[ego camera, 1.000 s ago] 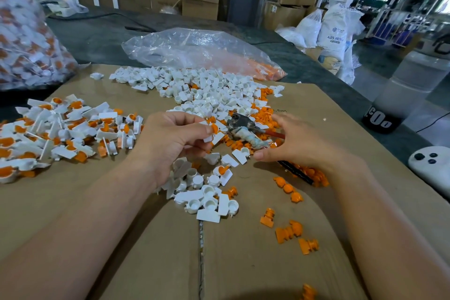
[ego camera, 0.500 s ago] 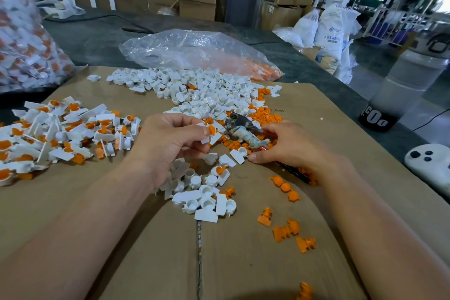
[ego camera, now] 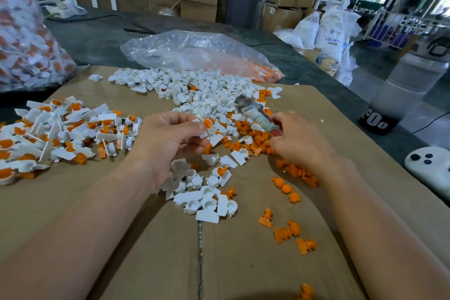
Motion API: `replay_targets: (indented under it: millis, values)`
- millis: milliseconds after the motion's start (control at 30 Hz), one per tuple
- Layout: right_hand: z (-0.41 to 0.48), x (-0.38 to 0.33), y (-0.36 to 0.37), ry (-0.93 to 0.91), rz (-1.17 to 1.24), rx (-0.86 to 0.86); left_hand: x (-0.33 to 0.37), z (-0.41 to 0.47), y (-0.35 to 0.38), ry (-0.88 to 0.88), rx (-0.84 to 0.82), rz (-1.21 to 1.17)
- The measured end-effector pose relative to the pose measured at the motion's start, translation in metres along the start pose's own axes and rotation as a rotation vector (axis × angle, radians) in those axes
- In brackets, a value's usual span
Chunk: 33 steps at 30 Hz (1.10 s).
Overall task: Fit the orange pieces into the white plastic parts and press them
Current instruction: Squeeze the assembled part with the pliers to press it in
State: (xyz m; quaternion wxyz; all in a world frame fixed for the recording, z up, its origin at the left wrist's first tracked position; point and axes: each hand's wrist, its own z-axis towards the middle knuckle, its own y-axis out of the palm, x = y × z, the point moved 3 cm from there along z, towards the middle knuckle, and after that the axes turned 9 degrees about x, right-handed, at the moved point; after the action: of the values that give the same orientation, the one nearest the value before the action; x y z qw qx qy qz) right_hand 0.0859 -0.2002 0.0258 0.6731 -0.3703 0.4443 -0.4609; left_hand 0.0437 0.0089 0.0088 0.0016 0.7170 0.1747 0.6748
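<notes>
One broad cardboard sheet (ego camera: 117, 238) carries everything. Beyond the cardboard's far edge lies a crumpled clear bag (ego camera: 194, 53) with orange showing at its right end. On the cardboard's far middle spreads a pile of white plastic parts (ego camera: 194, 90), with orange pieces mixed in along the pile's right side. On the cardboard's left side sits a heap of fitted parts (ego camera: 60, 134), white with orange seated in them.

Over the middle of the cardboard the left hand (ego camera: 170, 139) hovers with its fingers curled, thumb and forefinger pinching one white part (ego camera: 204, 132) that has an orange piece (ego camera: 207, 123) seated in its cup. Right of the cardboard's middle the right hand (ego camera: 297, 141) has its fingers closed round the handle of a taped tool (ego camera: 255, 114), blurred here, possibly a pair of pliers, whose head points toward the cardboard's far edge.

Below the left hand, near the cardboard's centre seam, lies a small cluster of white parts (ego camera: 207, 197). Toward the cardboard's near right lie loose orange pieces (ego camera: 285, 234), scattered singly and well apart from the cluster
</notes>
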Motion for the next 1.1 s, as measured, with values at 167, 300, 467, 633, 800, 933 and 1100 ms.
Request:
replay_targets:
  millis: [167,300,467,633,800,933,1100]
  values:
    - [-0.005,-0.006,-0.012,-0.055,0.135,0.142,0.001,0.001,-0.001,0.075,0.042,-0.081]
    - [-0.011,-0.019,-0.014,-0.14,0.204,0.117,0.004,0.003,-0.002,0.181,0.079,-0.081]
    - [-0.018,-0.032,-0.011,-0.207,0.235,0.054,0.004,0.005,-0.002,0.224,0.087,-0.099]
    - [-0.02,-0.038,-0.007,-0.24,0.241,0.018,0.004,0.005,-0.001,0.263,0.075,-0.106]
    - [-0.023,-0.042,-0.006,-0.247,0.256,-0.016,0.005,0.002,0.001,0.29,0.059,-0.115]
    - [-0.024,-0.045,-0.005,-0.275,0.254,-0.045,0.006,0.002,0.002,0.298,0.058,-0.131]
    - [-0.025,-0.045,-0.005,-0.293,0.226,-0.054,0.005,0.002,0.001,0.314,0.045,-0.123]
